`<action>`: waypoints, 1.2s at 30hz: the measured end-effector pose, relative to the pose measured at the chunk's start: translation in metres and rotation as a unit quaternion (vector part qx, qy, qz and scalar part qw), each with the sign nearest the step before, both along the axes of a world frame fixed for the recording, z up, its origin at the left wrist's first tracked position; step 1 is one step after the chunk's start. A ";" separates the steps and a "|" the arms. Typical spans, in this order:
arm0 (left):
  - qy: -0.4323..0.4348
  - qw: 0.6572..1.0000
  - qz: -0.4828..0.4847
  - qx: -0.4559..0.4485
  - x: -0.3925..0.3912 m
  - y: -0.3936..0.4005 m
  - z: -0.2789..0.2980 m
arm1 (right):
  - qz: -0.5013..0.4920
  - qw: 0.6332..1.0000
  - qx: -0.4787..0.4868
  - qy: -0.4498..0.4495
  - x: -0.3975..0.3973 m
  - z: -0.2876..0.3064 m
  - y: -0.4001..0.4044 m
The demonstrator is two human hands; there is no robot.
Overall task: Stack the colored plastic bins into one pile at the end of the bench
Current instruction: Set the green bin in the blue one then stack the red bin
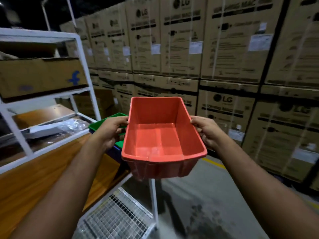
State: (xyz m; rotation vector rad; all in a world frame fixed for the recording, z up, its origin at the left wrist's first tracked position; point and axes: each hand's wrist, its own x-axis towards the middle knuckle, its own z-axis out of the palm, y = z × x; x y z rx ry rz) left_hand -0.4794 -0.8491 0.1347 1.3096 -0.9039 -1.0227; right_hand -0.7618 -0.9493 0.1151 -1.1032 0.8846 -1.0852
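While both hands grip red bin (164, 135) — left hand (113, 130), right hand (206, 131) — green bin (103, 122) beside.

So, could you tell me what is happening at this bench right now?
A person is holding an empty red bin in the air with both hands, the left hand on one long side and the right hand on the other. Just behind the left hand, a green bin sits on top of a blue bin at the end of the wooden bench. The red bin has not yet joined that pile. Stacked cardboard boxes fill the background.
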 end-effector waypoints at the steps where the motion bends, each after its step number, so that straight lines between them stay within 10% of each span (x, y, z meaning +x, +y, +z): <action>1: -0.001 1.000 0.010 -0.002 0.009 -0.007 0.002 | 0.010 1.000 -0.005 -0.005 0.013 0.006 -0.013; 36: -0.004 0.948 0.317 -0.039 0.097 -0.105 -0.021 | 0.377 0.926 0.000 0.015 0.262 -0.010 -0.282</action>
